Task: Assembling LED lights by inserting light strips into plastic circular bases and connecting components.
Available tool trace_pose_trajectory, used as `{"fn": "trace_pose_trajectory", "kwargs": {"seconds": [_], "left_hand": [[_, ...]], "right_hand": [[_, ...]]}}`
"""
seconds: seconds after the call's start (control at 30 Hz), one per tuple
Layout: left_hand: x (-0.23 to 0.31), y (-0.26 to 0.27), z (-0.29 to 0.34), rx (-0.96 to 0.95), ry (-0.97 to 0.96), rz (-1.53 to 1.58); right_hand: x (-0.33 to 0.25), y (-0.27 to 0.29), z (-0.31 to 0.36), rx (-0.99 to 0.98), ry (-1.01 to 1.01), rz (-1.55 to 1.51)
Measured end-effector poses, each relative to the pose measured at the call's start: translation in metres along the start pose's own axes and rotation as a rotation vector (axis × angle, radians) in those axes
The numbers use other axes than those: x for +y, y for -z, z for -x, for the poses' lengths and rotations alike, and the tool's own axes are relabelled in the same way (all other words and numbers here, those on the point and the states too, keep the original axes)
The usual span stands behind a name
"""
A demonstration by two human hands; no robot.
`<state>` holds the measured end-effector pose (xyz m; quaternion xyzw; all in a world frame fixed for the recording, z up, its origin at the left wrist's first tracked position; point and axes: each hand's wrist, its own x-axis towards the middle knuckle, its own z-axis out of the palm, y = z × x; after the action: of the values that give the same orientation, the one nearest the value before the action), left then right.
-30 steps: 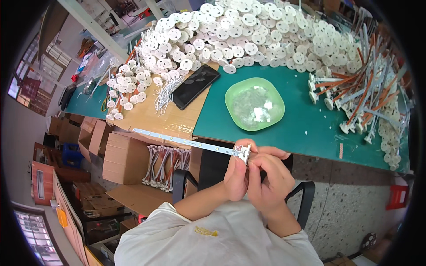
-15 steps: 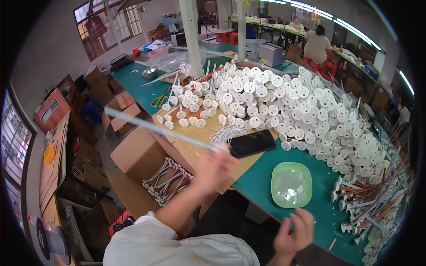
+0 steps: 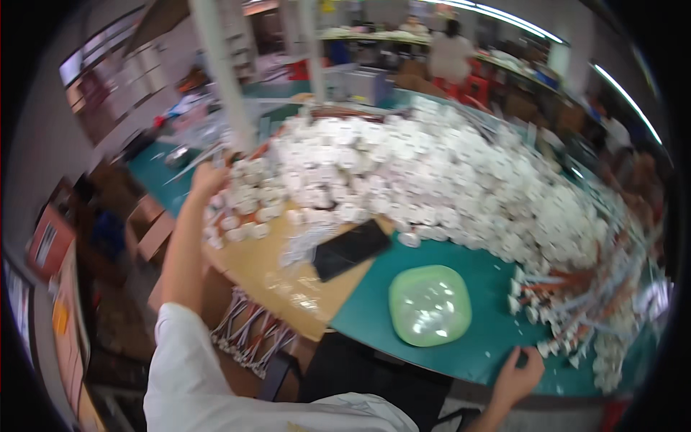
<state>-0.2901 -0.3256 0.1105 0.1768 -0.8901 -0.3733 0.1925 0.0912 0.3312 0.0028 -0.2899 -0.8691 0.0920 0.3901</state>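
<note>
My left hand [image 3: 210,178] reaches far out to the left, at the edge of a small cluster of white round-headed pieces [image 3: 252,191]. Blur hides its fingers, and pale strips [image 3: 191,164] lie right beside it. Low on the right, my right hand [image 3: 520,369] is at the table's near edge with its fingers curled in. Whatever it may hold is hidden. Close to it are the heads of several strips with white discs [image 3: 554,345]. Between the hands sits a light green bowl [image 3: 430,306] with shiny clear contents.
A large heap of white discs [image 3: 432,165] spans the green table [image 3: 461,263]. A black phone [image 3: 351,250] and thin white ties [image 3: 306,243] lie on brown board [image 3: 248,270]. Below is a carton of bundled strips [image 3: 252,335]. People sit at a far table.
My left hand has swung forward and left to the small cluster; the long pale strip it held no longer shows. My right hand has moved right, its fingers curling in. The whole view has shifted.
</note>
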Motion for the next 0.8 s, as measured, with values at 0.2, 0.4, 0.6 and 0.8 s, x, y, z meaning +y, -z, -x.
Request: {"fn": "trace_pose_trajectory", "kwargs": {"seconds": [0.2,0.4,0.6,0.8], "left_hand": [[0.081,-0.042,0.068,0.261,-0.494,-0.404],[0.19,-0.144,0.256,-0.058,-1.281,0.159],[0.202,-0.193,0.286,-0.183,-1.484,0.369],[0.17,-0.207,0.277,-0.342,-1.123,0.53]], "right_hand": [[-0.01,0.008,-0.011,0.07,0.065,-0.051],[-0.009,0.002,-0.013,0.071,0.031,-0.077],[-0.007,0.005,-0.01,0.089,0.04,-0.097],[-0.007,0.003,-0.01,0.068,0.044,-0.088]]}}
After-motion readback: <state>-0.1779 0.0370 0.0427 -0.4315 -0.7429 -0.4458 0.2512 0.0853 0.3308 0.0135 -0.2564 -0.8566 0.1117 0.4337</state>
